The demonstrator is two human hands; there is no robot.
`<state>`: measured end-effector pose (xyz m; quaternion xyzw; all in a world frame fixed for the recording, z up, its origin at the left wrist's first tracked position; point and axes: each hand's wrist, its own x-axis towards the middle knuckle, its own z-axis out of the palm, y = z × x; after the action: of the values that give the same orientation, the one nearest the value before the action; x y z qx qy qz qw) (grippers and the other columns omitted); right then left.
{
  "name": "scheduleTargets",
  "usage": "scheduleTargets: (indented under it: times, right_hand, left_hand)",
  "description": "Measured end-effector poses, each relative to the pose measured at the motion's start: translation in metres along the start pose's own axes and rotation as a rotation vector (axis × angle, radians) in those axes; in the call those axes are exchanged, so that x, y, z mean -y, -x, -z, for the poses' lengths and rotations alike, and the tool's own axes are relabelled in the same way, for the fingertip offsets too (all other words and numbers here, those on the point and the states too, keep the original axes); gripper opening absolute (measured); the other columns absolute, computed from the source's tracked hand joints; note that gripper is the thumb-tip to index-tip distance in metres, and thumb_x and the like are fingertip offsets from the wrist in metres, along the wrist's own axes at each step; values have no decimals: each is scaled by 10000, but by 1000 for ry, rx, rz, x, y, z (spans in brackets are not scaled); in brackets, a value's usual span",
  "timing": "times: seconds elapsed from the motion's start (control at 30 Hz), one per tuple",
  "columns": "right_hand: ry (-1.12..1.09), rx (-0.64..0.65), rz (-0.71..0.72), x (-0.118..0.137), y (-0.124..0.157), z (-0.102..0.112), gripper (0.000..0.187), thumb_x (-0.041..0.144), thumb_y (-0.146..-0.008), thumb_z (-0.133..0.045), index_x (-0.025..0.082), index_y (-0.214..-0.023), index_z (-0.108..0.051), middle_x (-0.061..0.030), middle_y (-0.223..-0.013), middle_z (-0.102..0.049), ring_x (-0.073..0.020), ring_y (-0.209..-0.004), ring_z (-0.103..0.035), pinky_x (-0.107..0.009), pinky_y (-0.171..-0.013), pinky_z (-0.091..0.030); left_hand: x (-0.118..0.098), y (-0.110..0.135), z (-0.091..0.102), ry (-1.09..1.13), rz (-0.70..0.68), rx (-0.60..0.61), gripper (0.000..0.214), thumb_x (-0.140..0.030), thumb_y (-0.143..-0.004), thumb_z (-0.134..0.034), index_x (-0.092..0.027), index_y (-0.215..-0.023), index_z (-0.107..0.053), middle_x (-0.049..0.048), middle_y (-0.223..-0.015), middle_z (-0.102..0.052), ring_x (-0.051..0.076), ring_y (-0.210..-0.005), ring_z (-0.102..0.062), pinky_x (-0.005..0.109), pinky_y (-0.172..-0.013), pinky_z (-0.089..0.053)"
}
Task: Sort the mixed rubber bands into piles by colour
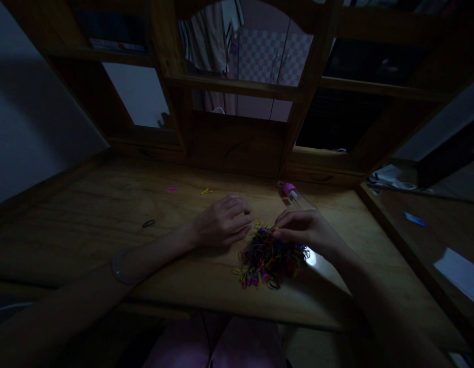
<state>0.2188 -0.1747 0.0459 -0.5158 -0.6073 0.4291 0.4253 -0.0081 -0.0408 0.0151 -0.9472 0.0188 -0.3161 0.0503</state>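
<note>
A tangled heap of small colourful rubber bands (273,255) lies on the wooden desk, with yellow, pink, purple and dark ones showing. At the heap's upper edge, my right hand (304,230) pinches a rubber band between thumb and forefinger; the fingers partly hide it. Just left of the heap rests my left hand (225,222), palm down, its fingers loosely bent and slightly apart, with nothing seen in it. Farther left are a few pink bands (172,188), some yellow bands (206,191) and one dark band (148,223).
A clear bottle with a pink cap (288,188) lies behind my right hand. The wooden shelf unit (237,138) rises along the desk's back. To the right, a blue card (415,219) and white paper (459,273) lie on a brown surface. The light is dim.
</note>
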Motion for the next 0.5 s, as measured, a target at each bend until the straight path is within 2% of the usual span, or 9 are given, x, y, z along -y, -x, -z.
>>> scheduleTargets:
  times: [0.1, 0.2, 0.4, 0.5]
  right_hand:
    - [-177, -23, -135, -3, 0, -1, 177, 342, -748, -772, 205, -849, -723, -30, -794, -725, -168, -713, -692, -315, -694, -564]
    - [-294, -60, -149, -5, -1, -4, 195, 329, -733, -785, 202, -851, -695, -28, -808, -731, -165, -727, -702, -325, -730, -576]
    - [-388, -66, -146, -16, -6, -19, 215, 295, -707, -808, 199, -823, -655, -4, -774, -703, -147, -711, -680, -305, -719, -568]
    - [-396, -54, -79, -20, -6, -26, 159, 281, -712, -804, 204, -779, -681, -8, -836, -698, -146, -780, -662, -300, -768, -541]
  left_hand:
    - [-2, 0, 2, 19, -90, 3, 402, -237, -848, -585, -155, -1238, -526, 117, -1062, -620, 229, -1008, -574, 424, -951, -479]
    - [-5, 0, 3, 6, -132, -3, 502, -242, -857, -582, -171, -1335, -447, 117, -1107, -620, 228, -1056, -577, 421, -977, -477]
    - [-9, 2, 5, -60, -177, -30, 469, -175, -888, -573, -250, -1339, -471, 77, -1138, -649, 188, -1073, -607, 385, -997, -493]
    - [-13, 0, 9, -113, -266, -61, 415, -182, -885, -599, -225, -1293, -535, 68, -1151, -666, 167, -1037, -634, 359, -997, -505]
